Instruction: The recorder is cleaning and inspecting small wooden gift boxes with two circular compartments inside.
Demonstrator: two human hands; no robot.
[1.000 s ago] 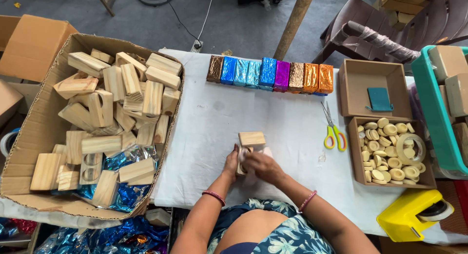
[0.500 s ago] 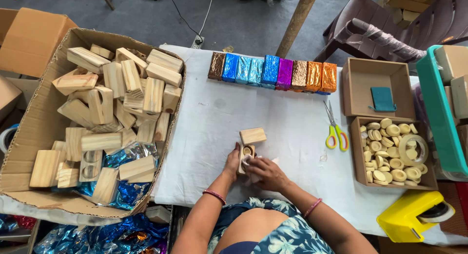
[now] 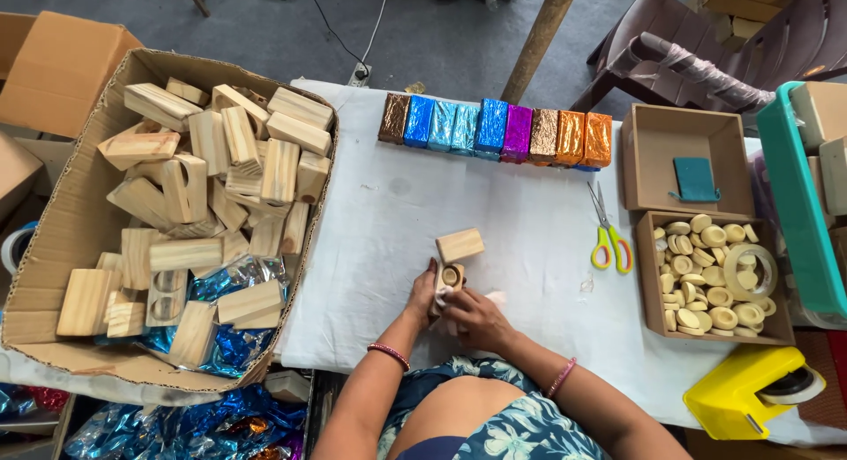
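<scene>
- Nearest, at six o'clock, both forearms reach up from the person's lap onto the white-covered desk [image 3: 529,248], wrists bent inward so the hands meet.
- The left hand [image 3: 422,294] clasps the side of a small wooden block [image 3: 448,279] with a round hole; the grip is closed on it, apparently steadying it.
- The right hand [image 3: 472,317] curls against the block's lower end, fingers folded over a scrap of white cloth or paper [image 3: 492,299]; I cannot tell how tightly they press.
- Just past the block, at twelve o'clock from it, a plain wooden block [image 3: 460,245] lies loose.
- At three o'clock, yellow-handled scissors [image 3: 609,239], then a tray of round wooden discs [image 3: 706,284], within easy reach.
- At nine o'clock, a large carton of wooden blocks [image 3: 176,204].
- Farthest, at twelve o'clock, a row of foil-wrapped blocks [image 3: 494,129] lines the desk's back edge.
</scene>
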